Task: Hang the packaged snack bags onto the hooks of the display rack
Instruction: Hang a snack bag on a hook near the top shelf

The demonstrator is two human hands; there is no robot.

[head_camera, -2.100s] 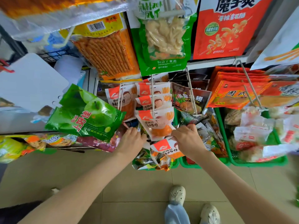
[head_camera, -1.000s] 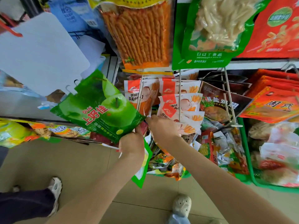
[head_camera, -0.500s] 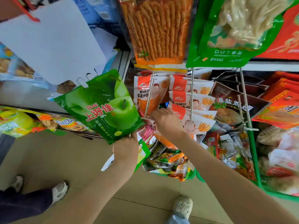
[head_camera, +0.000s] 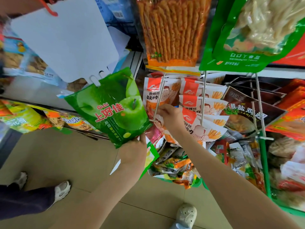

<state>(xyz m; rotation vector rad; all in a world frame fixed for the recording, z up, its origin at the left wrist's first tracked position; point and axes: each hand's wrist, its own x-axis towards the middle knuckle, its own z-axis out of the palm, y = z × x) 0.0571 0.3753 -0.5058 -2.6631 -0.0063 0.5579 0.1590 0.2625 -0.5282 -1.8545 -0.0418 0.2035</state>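
Head view, looking down my arms: a big white board fills the upper left, and a long bag of orange sticks hangs beside a green-edged bag above the display rack. My left hand grips the lower corner of the green apple bag, thumb on its front, holding it tilted just left of the hooks and off them. Orange-and-white snack bags hang in rows on two wire hooks. My right hand has its fingers curled, pinching one such small packet at the tip of the left hook; whether it is threaded on the wire I cannot tell.
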